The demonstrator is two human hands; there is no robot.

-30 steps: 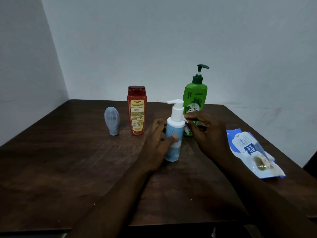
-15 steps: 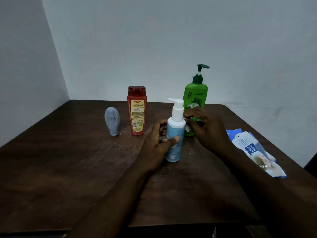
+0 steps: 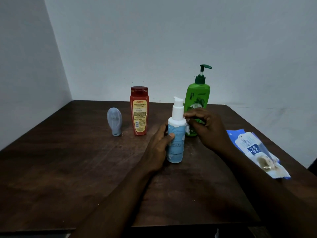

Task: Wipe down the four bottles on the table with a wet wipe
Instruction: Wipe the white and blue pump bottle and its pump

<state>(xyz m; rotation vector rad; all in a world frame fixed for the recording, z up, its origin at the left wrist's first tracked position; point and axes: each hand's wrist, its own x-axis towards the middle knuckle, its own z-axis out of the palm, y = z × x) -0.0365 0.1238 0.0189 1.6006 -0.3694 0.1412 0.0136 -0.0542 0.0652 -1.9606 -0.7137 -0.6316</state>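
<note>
Bottles stand upright on the dark wooden table (image 3: 68, 169), four in all, and are described here from left to right.

1. The grey tube bottle (image 3: 114, 121) stands on its cap at the far left, apart from both hands.
2. The red bottle (image 3: 139, 111) stands just beside it, flip cap up and label toward the camera. Neither is touched. Whether either has been wiped cannot be read from its surface.
3. The left hand (image 3: 157, 148) is closed round the blue pump bottle (image 3: 176, 140) at mid-body, with the thumb across the label and the fingers behind. This hold most likely braces the bottle so that it neither tips nor turns under wiping pressure. The bottle's base appears to rest on the table near the centre.
4. The wet wipe (image 3: 187, 128) shows as a small white wad at the bottle's right shoulder, just below the pump collar.
5. The right hand (image 3: 209, 129) pinches the wipe between its fingertips and presses it against that shoulder. Wiping of this bottle is judged to be in progress.
6. The green pump bottle (image 3: 198, 100) stands behind, its lower part hidden by the right hand. Contact between them cannot be determined.
7. The wipes pack (image 3: 255, 150) lies flat at the far right, near the right hand, presumably for drawing a fresh wipe.
</note>
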